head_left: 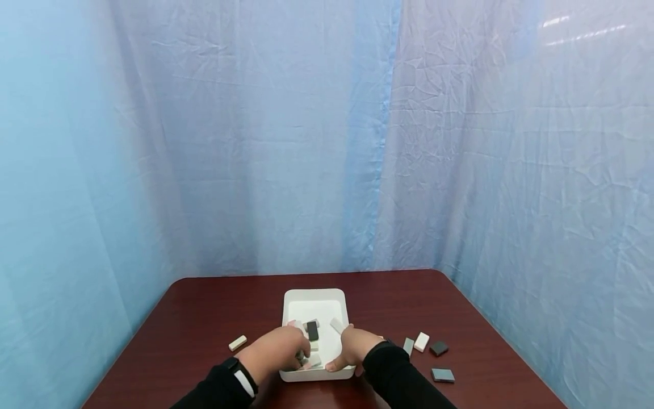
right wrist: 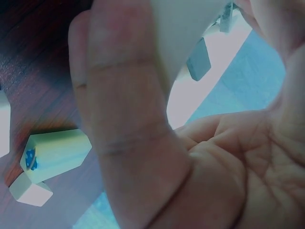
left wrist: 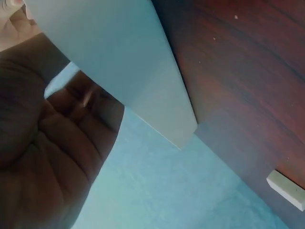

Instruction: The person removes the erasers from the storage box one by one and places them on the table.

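Beside your left hand point(head_left: 280, 347), small rectangular tiles point(head_left: 313, 331) lie inside the white tray point(head_left: 315, 307); whether that hand grips one, I cannot tell. Your right hand point(head_left: 355, 347) pinches the tray's side wall.

The tray point(head_left: 314, 293) is white, shallow and rectangular, with rounded corners — open-topped, with several small blocks inside. A dark block point(head_left: 313, 331) lies near the tray's middle, its length pointing roughly toward the far wall; a pale block point(head_left: 337, 325) sits aslant near the right wall. Another pale block point(head_left: 314, 360) lies near the close wall — partly hidden.
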### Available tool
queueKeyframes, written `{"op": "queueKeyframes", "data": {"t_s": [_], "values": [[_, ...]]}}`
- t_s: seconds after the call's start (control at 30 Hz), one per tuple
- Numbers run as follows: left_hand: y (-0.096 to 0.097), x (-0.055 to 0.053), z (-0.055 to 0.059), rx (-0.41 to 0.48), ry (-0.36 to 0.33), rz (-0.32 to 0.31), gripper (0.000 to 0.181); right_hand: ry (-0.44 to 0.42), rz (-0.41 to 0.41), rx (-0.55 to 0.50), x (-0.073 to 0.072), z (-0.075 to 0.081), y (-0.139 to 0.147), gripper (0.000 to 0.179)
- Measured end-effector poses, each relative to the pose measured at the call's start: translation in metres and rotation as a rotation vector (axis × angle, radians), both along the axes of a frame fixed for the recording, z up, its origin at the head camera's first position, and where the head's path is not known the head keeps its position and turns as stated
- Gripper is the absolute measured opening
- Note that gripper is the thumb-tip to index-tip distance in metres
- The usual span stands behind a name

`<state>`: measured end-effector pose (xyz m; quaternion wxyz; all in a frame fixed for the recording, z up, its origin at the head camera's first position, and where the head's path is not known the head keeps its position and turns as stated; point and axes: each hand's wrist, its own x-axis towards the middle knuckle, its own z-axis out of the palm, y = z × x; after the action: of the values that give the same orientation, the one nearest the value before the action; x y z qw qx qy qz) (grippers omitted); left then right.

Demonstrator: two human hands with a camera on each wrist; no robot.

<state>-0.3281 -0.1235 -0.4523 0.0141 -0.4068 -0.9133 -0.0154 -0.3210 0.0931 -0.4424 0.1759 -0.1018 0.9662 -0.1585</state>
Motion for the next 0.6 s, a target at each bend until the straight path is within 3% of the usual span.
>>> {"op": "queueKeyframes", "data": {"t_s": [0.1,0.23,0.33,0.53,0.6], "values": [[0.003,0.000,-0.001,0.023,-0.055,-0.040,0.035,0.007,-0.018,0.010,0.000,0.001,-0.001,0.112],[0.004,0.001,0.002,0.029,-0.077,-0.039,0.050,0.004,-0.040,0.008,-0.001,0.002,-0.003,0.113],[0.000,0.003,0.003,0.042,-0.089,-0.057,0.048,-0.010,-0.042,0.004,-0.001,0.002,-0.003,0.114],[-0.016,0.008,0.007,0.152,-0.254,-0.151,0.024,-0.013,-0.033,-0.003,0.002,0.001,-0.001,0.114],[-0.020,0.009,0.009,0.183,-0.272,-0.168,0.020,-0.009,-0.035,-0.005,0.003,0.001,0.000,0.113]]}}
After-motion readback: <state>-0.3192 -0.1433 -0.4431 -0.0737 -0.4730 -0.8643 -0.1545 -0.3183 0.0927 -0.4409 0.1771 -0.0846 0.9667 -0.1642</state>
